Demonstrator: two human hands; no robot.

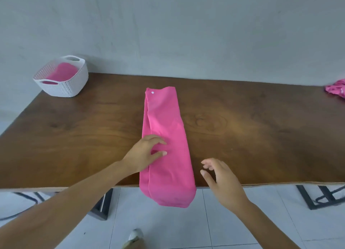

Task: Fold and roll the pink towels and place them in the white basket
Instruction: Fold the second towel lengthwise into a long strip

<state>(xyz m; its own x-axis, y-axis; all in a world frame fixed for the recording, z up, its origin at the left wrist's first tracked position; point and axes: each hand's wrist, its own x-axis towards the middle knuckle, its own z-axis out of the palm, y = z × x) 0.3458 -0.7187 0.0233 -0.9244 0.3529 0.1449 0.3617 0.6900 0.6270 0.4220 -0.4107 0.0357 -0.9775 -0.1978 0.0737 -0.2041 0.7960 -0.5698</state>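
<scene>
White basket [65, 89], far-left corner of wooden table [74, 129], stored towel [62, 72] inside. Left hand [145, 151], fingers loosely bent, rests on folded towel [166, 121], centre, near end overhanging. Right hand [220, 179], fingers loose, holding nothing, just beside it. Crumpled pink cloth [336, 89], far right.

The folded pink cloth towel [166, 129] bears one white dot; the woven-patterned white plastic basket [74, 86] stands at the brown wood-grain table's [261, 136] far-left corner.
</scene>
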